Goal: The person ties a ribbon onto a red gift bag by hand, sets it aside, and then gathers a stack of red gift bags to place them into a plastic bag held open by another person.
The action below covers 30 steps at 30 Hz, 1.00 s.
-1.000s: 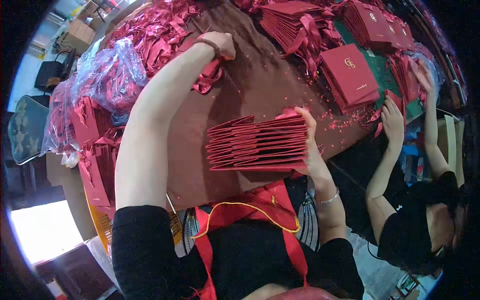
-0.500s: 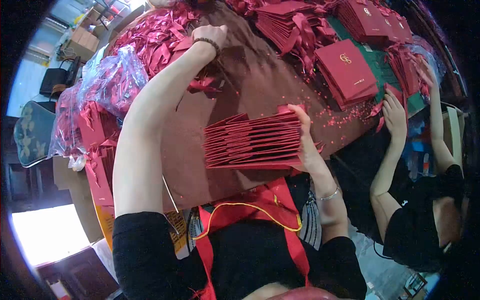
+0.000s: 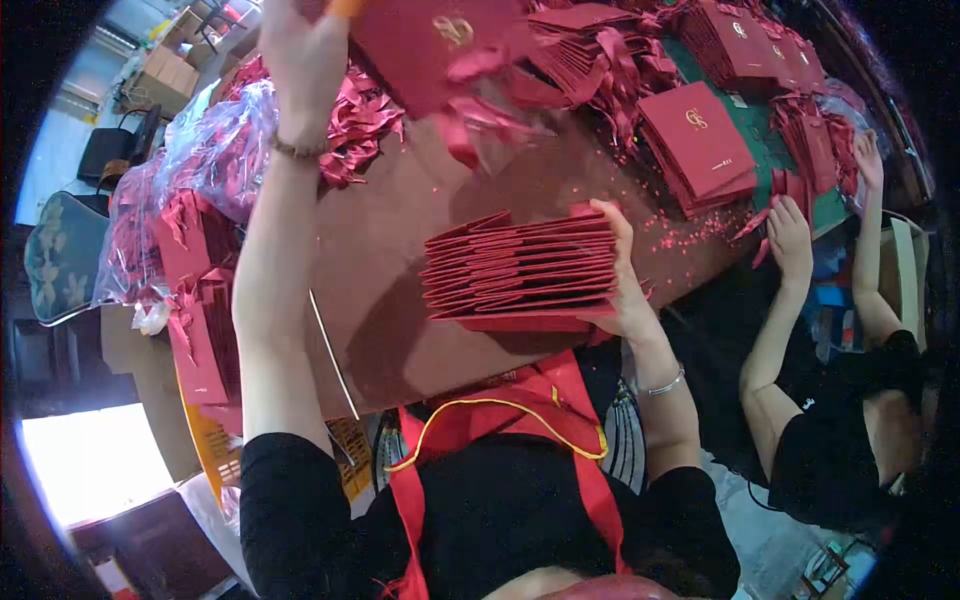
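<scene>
The right hand (image 3: pixel 628 285) grasps a stack of folded bags (image 3: pixel 520 265) at its right end, its fingers bent around that side. The stack is over the near part of the brown table (image 3: pixel 400 200), its folded edges facing the person and a flat red panel at its underside. A bracelet circles the right wrist.

The left hand (image 3: pixel 305 65) is up at the far left part of the table, blurred, beside the left edge of a red bag (image 3: pixel 425 50) with a gold mark. Something orange (image 3: pixel 345 6) shows at its fingers, cut off by the picture's top edge; whether they are closed on the bag, I cannot tell. Loose ribbons (image 3: pixel 470 130) trail below this bag.

A ribbon pile (image 3: pixel 355 120) lies below and to the right of the left wrist. Farther left are a clear plastic wrap (image 3: pixel 220 150) and more red bags (image 3: pixel 200 330). At the right, printed bags (image 3: pixel 700 145) lie stacked near scattered red bits (image 3: pixel 690 232). Beyond them, another person's hand (image 3: pixel 789 238) is at a red piece.
</scene>
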Motion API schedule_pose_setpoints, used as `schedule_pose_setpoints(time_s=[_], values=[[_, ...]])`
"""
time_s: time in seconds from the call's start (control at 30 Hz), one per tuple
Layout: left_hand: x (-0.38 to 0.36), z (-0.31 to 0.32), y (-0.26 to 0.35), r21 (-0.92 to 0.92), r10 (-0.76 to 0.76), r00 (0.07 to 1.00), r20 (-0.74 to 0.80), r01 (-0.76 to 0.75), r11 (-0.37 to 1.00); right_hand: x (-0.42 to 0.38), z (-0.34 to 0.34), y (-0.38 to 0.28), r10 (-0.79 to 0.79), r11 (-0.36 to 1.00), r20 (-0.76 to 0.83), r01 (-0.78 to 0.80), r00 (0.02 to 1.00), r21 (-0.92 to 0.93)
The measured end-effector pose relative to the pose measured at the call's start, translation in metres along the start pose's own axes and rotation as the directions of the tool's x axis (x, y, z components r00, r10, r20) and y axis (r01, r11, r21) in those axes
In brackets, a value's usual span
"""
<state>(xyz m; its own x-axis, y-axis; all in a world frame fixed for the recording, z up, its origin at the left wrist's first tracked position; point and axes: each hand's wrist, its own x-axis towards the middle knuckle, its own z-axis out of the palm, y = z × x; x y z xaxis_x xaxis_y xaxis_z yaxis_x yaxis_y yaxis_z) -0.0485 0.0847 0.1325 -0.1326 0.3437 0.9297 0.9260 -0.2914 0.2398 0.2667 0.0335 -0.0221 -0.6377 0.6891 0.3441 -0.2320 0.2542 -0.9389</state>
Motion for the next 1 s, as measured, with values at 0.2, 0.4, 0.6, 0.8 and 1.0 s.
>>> schedule_pose_setpoints(time_s=[0.2,0.4,0.6,0.8,1.0], values=[[-0.168,0.015,-0.018,-0.137,-0.749,0.496,0.439,0.861,0.49,-0.003,-0.001,0.004,0.017,1.0,-0.01,-0.017,1.0,0.001],[-0.167,-0.003,0.001,0.23,-0.316,0.829,0.462,0.233,0.945,-0.001,-0.002,-0.004,-0.02,0.994,0.014,0.021,1.0,-0.103],[-0.141,0.031,0.015,0.496,-0.509,0.457,0.729,0.16,0.853,-0.001,-0.001,-0.01,0.033,0.986,0.011,-0.031,0.999,-0.164],[-0.101,0.031,0.016,-0.353,-0.384,0.437,0.813,0.895,0.272,-0.005,-0.006,0.004,-0.039,0.981,0.038,0.045,0.999,-0.188],[-0.052,0.034,0.005,-0.476,-0.405,0.491,0.772,0.868,0.143,-0.003,-0.002,-0.002,-0.005,0.996,0.017,0.007,1.0,-0.087]])
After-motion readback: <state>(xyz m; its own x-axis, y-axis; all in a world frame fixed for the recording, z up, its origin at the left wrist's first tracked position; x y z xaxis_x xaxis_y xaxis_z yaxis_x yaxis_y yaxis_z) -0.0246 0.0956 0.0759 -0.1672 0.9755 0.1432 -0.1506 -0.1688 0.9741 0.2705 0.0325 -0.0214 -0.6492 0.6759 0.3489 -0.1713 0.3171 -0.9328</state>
